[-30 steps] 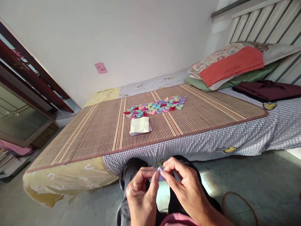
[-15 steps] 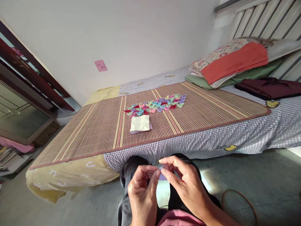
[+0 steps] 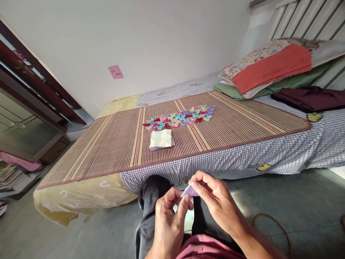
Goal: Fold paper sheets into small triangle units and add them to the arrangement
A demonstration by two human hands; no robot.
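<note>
Between my two hands, above my lap, is a small piece of folded lavender paper (image 3: 190, 191) with a pointed end toward the left. My left hand (image 3: 172, 212) pinches its left tip between thumb and fingers. The upper right part is gripped by my right hand (image 3: 211, 190), thumb on the near face. Beyond them on the bed lies a stack of creased paper sheets (image 3: 161, 139), pale cream on top. Just behind the stack, rows of small folded paper boats (image 3: 183, 117) in many colours stand close together.
A striped bamboo mat (image 3: 107, 147) covers much of the bed, over a checked sheet (image 3: 229, 162). Pillows (image 3: 272, 68) and a folded dark maroon cloth (image 3: 309, 98) lie at the right. A glass-fronted cabinet (image 3: 18, 126) stands left; a cord (image 3: 275, 219) lies on the floor.
The lavender paper has turned and come up into clearer view between my fingers. My right hand has risen slightly and shifted its hold; my left hand has moved a little right.
</note>
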